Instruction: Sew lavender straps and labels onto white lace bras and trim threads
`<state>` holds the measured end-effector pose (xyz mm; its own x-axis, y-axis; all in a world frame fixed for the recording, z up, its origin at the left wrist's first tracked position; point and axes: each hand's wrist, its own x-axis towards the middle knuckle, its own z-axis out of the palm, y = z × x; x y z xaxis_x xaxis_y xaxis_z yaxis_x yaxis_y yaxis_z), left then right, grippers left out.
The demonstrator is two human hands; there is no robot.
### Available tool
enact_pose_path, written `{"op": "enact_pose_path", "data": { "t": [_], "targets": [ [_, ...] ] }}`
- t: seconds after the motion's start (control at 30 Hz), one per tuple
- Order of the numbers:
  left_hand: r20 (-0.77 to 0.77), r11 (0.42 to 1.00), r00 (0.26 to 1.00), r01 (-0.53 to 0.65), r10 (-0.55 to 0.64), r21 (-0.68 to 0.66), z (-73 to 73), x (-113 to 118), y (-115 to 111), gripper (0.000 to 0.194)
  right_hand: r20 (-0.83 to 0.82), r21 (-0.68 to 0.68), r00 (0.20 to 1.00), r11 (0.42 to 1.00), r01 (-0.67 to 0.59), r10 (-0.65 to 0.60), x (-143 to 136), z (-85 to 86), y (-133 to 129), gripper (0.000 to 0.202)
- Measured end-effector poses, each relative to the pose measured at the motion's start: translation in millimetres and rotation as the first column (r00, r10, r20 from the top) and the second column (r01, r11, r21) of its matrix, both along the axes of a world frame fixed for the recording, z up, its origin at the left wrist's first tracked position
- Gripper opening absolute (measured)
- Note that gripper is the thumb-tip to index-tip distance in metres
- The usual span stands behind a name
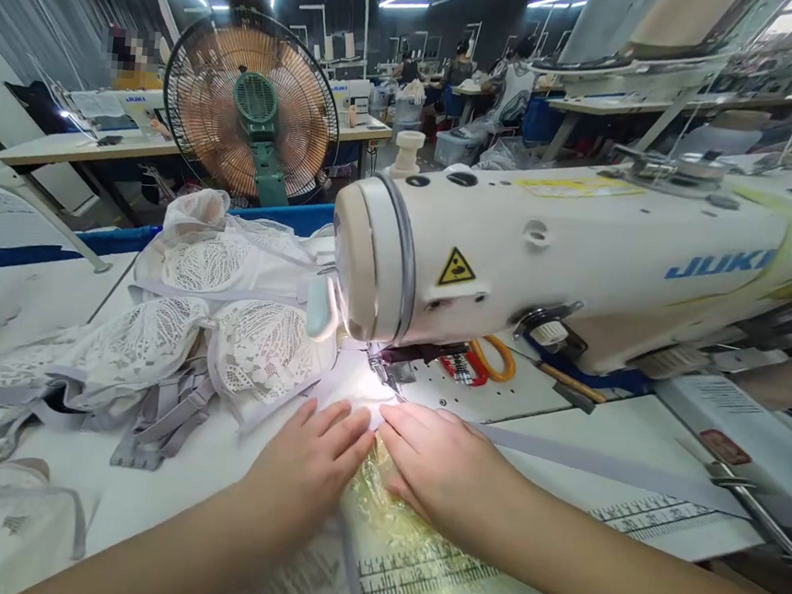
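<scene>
My left hand [317,452] lies on a pale lilac bra, fingers stretched out over the cloth just in front of the needle. Beside it, my right hand [441,463] has its fingers together and its thumb tucked under, closed on the cloth's edge. The lit bra fabric [353,381] runs under the presser foot [383,365] of a white sewing machine [483,249]. White lace cups [271,346] of the bra spread left of the needle. A lilac elastic strip [582,459] leads in from the right. My fingers hide part of the seam.
More lace bras [136,330] pile up on the left. Orange-handled scissors [498,357] lie behind the needle area. Printed rulers [413,576] and crinkled clear film [385,495] cover the front table edge. A large fan [252,109] stands behind; people sit at machines farther back.
</scene>
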<state>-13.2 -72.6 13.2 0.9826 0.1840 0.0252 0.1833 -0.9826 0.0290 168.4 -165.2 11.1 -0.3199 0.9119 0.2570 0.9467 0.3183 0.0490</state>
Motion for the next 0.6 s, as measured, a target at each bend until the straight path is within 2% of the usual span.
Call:
{"op": "enact_pose_path", "data": {
  "t": [0.1, 0.23, 0.37, 0.6],
  "targets": [
    [0.024, 0.996, 0.995, 0.091, -0.092, 0.023, -0.2, -2.5, 21.5, 0.039, -0.016, -0.056, 0.999, 0.998, 0.027, -0.028, -3.7, 1.1, 3.3, 0.03],
    [0.148, 0.981, 0.97, 0.192, -0.195, 0.038, -1.7, 1.9, 40.4, 0.028, -0.033, -0.075, 0.998, 0.996, 0.045, -0.048, -7.5, 0.7, 5.3, 0.034],
    [0.24, 0.967, 0.938, 0.254, -0.251, 0.02, -2.8, 8.6, 48.1, 0.027, -0.045, -0.005, 0.998, 0.999, 0.036, -0.036, -8.6, -3.6, 4.8, 0.039],
    [0.246, 0.959, 0.93, 0.283, -0.273, -0.004, 0.1, 14.1, 53.2, 0.028, -0.085, 0.058, 0.996, 0.998, 0.038, -0.033, -7.6, -13.0, 4.3, 0.047]
  ]
}}
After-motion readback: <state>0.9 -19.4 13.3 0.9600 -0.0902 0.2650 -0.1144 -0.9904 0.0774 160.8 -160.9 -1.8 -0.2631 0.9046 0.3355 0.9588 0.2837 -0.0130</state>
